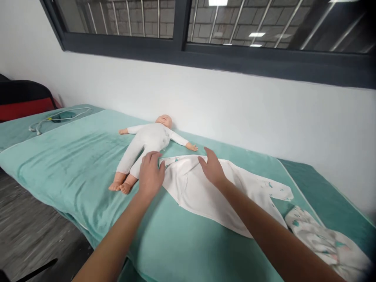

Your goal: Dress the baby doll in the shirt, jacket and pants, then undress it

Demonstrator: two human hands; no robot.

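Observation:
A baby doll (154, 137) in a white suit lies on its back on a green cover, arms spread and bare feet toward the near side. To its right a white baby garment (199, 188) is laid out, its sleeve (276, 188) printed with small teal figures. My left hand (151, 172) hovers by the garment's left end, beside the doll's legs, thumb apart from the fingers and nothing visible in it. Over the garment's far edge is my right hand (212, 166), thumb and fingers apart, holding nothing; whether it touches the cloth I cannot tell.
A bunched printed cloth (329, 243) lies at the right. The green cover (73, 156) drapes over the bed's near edge. A white cable (58, 119) lies at the far left, near a black and red chair (26, 98). Behind are a white wall and a barred window (182, 43).

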